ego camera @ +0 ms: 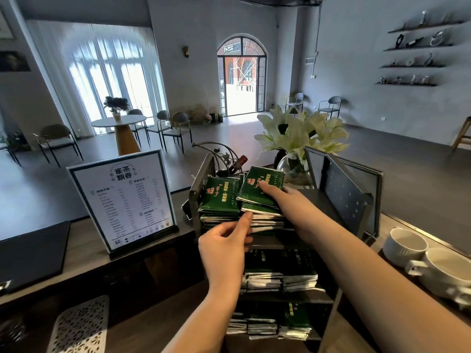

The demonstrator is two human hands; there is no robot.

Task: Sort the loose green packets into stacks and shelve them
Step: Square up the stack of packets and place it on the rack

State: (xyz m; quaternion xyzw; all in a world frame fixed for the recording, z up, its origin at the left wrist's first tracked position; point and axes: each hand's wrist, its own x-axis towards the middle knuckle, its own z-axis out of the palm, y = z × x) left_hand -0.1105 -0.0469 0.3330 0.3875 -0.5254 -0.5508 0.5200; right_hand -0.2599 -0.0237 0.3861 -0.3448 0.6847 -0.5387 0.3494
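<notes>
A: Right hand (285,200)?

B: Clamped on a small bunch of glossy green foil packets with gold and red print (262,189) — thumb on the top face, fingers underneath, far edge tilted up. The bunch sits on the right-hand stack on the top level of the dark metal tiered rack (356,200).

A: Left hand (224,248)?

B: Thumb tip presses the front edge of that right-hand stack, just under the held bunch. Other fingers are curled back toward the palm, holding nothing that I can see.

A: Other packets?

B: A second green stack (219,197) stands just beside it on the left, same level, touching. More green-and-white stacks on the middle shelf (280,276) and the bottom shelf (270,324) — both in shadow, so the count per shelf is unclear.

A: Around the rack?

B: White framed menu stand with printed text (122,200) to the left on the dark wooden counter (84,253). Glass vase of white lilies (300,138) behind the rack. Two white ceramic cups (428,261) at right, touching each other. White perforated mat (81,327) near bottom left.
</notes>
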